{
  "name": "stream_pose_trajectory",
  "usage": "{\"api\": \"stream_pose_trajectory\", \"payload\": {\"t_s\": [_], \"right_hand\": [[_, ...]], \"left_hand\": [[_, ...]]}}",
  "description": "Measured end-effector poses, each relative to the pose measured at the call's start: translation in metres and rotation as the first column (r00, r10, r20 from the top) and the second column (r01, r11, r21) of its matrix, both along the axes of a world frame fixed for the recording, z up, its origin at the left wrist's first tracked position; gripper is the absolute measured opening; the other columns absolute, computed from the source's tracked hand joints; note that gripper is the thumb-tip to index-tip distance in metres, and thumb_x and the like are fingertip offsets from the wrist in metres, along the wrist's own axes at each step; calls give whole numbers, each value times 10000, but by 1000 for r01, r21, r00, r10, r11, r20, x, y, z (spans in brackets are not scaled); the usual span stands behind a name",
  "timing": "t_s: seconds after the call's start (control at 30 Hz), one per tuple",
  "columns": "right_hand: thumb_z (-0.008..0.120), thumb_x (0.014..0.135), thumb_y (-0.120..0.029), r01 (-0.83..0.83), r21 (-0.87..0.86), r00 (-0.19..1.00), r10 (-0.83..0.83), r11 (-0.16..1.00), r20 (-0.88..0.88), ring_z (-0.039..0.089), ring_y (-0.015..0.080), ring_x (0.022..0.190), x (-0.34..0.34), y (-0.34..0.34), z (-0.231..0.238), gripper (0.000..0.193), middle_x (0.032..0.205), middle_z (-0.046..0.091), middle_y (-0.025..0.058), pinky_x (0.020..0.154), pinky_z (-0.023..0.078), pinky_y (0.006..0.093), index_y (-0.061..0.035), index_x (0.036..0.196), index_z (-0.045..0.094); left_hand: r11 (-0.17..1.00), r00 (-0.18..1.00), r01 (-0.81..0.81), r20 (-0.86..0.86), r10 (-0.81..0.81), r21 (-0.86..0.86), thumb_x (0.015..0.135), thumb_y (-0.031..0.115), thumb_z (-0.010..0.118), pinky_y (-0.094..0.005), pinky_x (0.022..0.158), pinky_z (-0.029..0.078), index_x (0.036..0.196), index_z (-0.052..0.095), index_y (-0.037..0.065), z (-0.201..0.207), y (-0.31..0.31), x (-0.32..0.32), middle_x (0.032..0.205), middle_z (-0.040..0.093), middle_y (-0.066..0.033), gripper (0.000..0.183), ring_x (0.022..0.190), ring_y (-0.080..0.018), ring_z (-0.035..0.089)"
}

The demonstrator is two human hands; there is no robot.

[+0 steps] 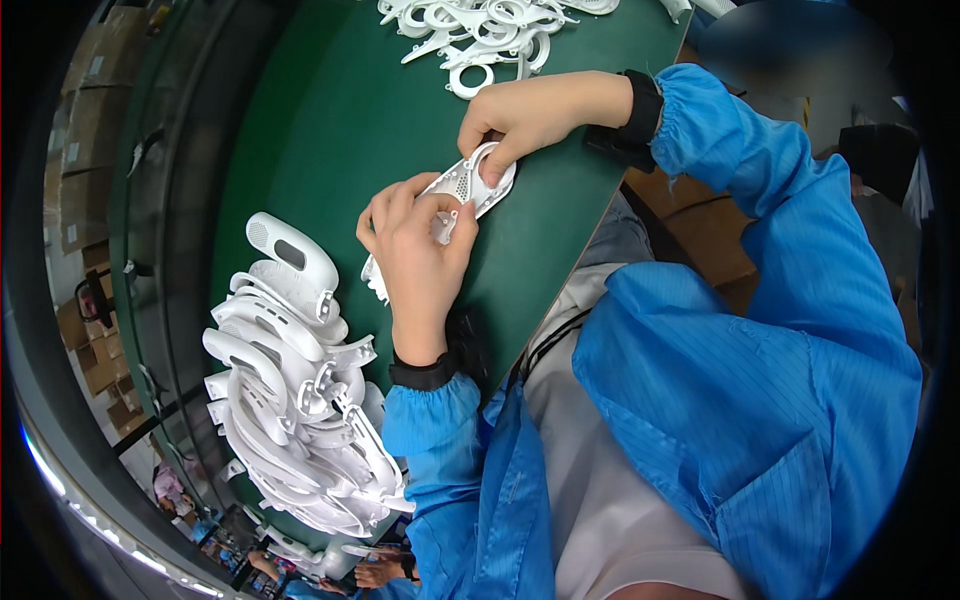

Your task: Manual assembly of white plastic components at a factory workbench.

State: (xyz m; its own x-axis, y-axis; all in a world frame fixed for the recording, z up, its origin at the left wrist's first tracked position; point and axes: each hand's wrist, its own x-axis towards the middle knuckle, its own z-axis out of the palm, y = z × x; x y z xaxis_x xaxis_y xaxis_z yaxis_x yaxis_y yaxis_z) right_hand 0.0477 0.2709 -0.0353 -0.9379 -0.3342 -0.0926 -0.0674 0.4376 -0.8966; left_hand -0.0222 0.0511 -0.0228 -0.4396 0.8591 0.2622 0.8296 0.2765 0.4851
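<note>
A long white plastic shell (462, 186) with a patch of small holes lies between my hands, its hollow inner side up. My left hand (415, 245) is closed on its near part, thumb and fingers pinching the edges. At its far end, a white plastic ring (483, 153) sits in or over the shell. My right hand (525, 118) grips that ring end, with the thumb pressed into the round opening. Whether the ring is seated cannot be made out. Another white piece (372, 275) shows partly behind my left hand.
On the green table (320, 140), a large heap of white shells (290, 390) lies to the left of my left forearm. Loose white ring parts (480, 30) are piled at the far side. Another person's hands (375, 572) work at the bottom edge. Cardboard boxes (98, 130) stand beyond.
</note>
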Motion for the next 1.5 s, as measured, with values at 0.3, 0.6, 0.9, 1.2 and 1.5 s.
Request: {"api": "stream_pose_trajectory", "payload": {"t_s": [0.3, 0.6, 0.9, 1.2, 1.5], "right_hand": [[681, 734, -157, 74, 268, 974, -12, 960, -225, 567, 245, 720, 6, -8, 4, 182, 805, 510, 59, 619, 441, 370, -19, 823, 601], [708, 712, -154, 32, 246, 984, 13, 969, -180, 551, 223, 690, 3, -9, 6, 210, 798, 493, 61, 606, 436, 352, -10, 792, 578], [740, 659, -152, 52, 224, 979, -5, 973, -205, 550, 243, 698, -1, -10, 6, 341, 809, 491, 56, 611, 432, 365, -51, 903, 525], [732, 640, -216, -12, 376, 988, 69, 927, -137, 620, 309, 845, -6, -17, 0, 434, 904, 624, 96, 688, 481, 405, -57, 1008, 565], [708, 739, -274, -53, 308, 998, 45, 950, 34, 598, 278, 666, -18, -16, 7, 308, 713, 602, 118, 585, 451, 376, 10, 844, 651]], "left_hand": [[997, 998, 66, -26, -65, 32, 706, 143, 718, -406, 940, 330, 686, 601, 41, 1, 0, 0, 1080, 617, -85, 156, 1019, -288, 526], [991, 992, 121, -26, -120, 54, 715, 139, 716, -380, 907, 373, 694, 585, 26, 0, -2, -1, 1089, 618, -93, 174, 1016, -290, 530], [988, 992, 122, -35, -119, 90, 700, 129, 704, -387, 886, 368, 671, 566, 31, 1, -5, 3, 1081, 613, -96, 171, 990, -291, 530], [995, 997, -66, -44, 63, -78, 721, 173, 719, -393, 857, 407, 828, 543, 56, 11, 4, 12, 1031, 634, -138, 237, 980, -316, 575], [863, 985, -149, 9, 175, -483, 780, 255, 702, -453, 721, 496, 1054, 632, 51, 27, 19, 10, 882, 680, -186, 349, 854, -372, 649]]}}
